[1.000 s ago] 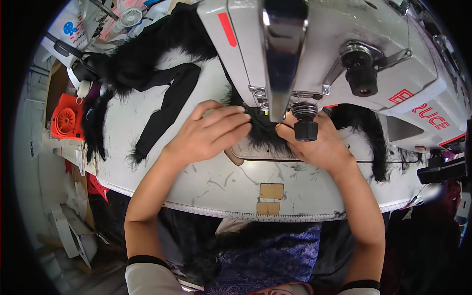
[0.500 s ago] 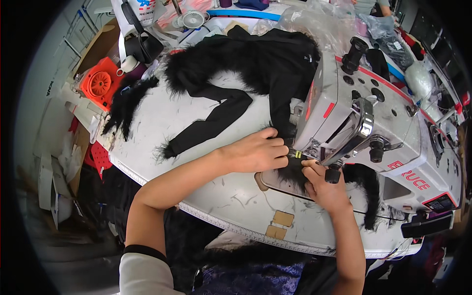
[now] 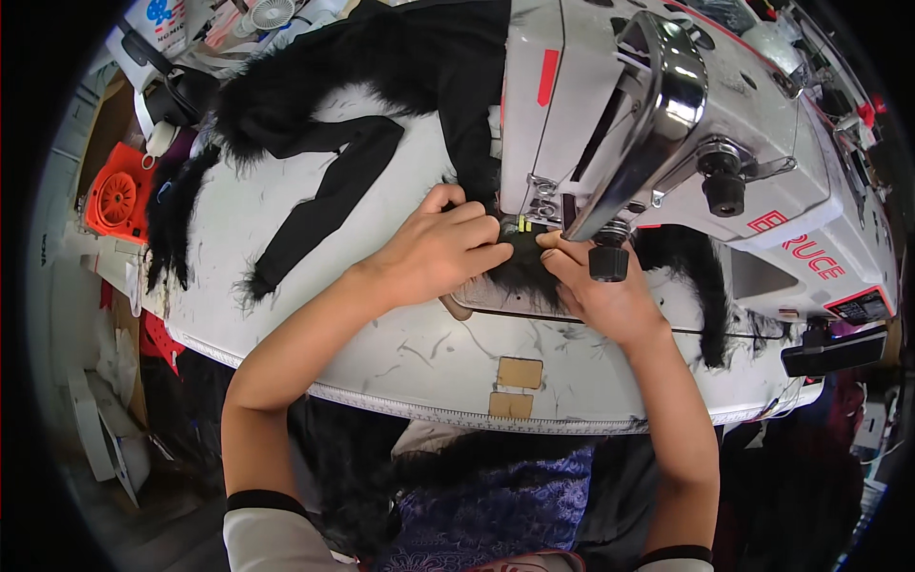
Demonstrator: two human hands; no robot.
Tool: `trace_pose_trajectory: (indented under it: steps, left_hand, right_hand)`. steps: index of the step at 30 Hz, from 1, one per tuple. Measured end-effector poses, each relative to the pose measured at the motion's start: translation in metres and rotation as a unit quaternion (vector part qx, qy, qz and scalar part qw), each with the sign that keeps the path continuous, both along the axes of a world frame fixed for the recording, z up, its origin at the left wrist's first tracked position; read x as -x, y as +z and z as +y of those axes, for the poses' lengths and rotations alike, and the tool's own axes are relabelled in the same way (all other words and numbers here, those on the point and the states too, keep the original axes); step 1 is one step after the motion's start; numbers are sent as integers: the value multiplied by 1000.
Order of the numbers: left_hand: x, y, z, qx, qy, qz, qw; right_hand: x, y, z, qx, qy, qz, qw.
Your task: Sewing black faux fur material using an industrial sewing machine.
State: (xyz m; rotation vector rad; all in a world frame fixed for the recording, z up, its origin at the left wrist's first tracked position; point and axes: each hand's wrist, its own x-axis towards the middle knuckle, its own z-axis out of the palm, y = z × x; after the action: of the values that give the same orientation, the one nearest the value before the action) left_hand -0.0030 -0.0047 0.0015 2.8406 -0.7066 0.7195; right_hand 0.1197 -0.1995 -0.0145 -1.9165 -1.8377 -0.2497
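My left hand, fingers bent and pressed down, grips black fur-edged fabric just left of the needle area of a white sewing machine. Close on the other side, my right hand pinches the same fabric with curled fingers, partly behind a black knob. The fabric lies at the presser foot, whose tip is hard to see. Part of the black garment runs back beside the machine head, with a long fur-tipped sleeve spread to the left on the white table.
An orange fan-like unit sits at the table's left, with a small white fan behind. A dark flat object juts out at the right. The table's ruled front edge runs above purple patterned cloth.
The view swung leftward and back. My left hand's fingers, more stretched a second ago, are now bent on the fabric. My right hand stays beside the needle area.
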Motion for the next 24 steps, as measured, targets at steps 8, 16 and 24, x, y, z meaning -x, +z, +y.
trace_pose_trajectory:
  steps: [8, 16, 24]
  left_hand:
    - [6, -3, -3, -49, -13, -35, 998]
    - [0, -8, 3, -5, -18, -31, 999]
    - [-10, -16, 6, 17, -20, -21, 999]
  right_hand:
    - [2, -1, 1, -22, -7, -20, 1000]
    - [5, 4, 0, -30, -24, -40, 998]
    - [4, 1, -1, 19, -65, -53, 996]
